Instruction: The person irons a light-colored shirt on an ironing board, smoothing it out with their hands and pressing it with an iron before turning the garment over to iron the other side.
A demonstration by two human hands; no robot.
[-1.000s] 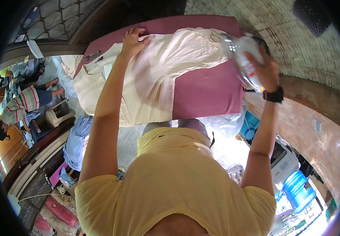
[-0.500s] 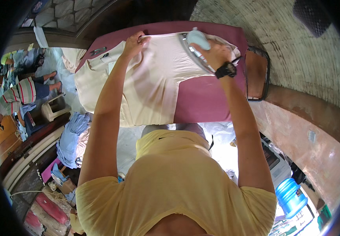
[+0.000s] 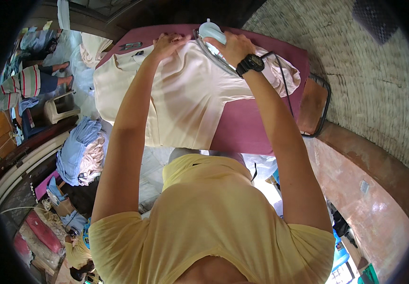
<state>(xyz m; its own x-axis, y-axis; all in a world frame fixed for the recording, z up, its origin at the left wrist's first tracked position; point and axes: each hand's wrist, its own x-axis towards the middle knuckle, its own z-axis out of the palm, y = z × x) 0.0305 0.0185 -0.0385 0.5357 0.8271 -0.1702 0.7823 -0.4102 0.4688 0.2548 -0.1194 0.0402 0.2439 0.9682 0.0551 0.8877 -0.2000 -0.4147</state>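
Observation:
A cream long-sleeved garment lies spread over a maroon-covered ironing board. My right hand is wrapped round the handle of a pale blue clothes iron. The iron's soleplate edge rests on the cream cloth near the board's far side. Just left of the iron, my left hand lies on the garment's far edge, its fingers stretched out and its thumb toward the iron. Creases run through the cloth below that hand. At the board's far left, a pair of thread snips lies beside the garment.
A black cord hangs over the board's right end near my right wrist. Folded blue clothes are piled at the left. Another person's legs and a beige stool are beyond. A rough wall curves along the right.
The iron has moved left along the cloth in my right hand, closer to my left hand. My left hand has shifted slightly right and flattened. The whole view has tilted a little.

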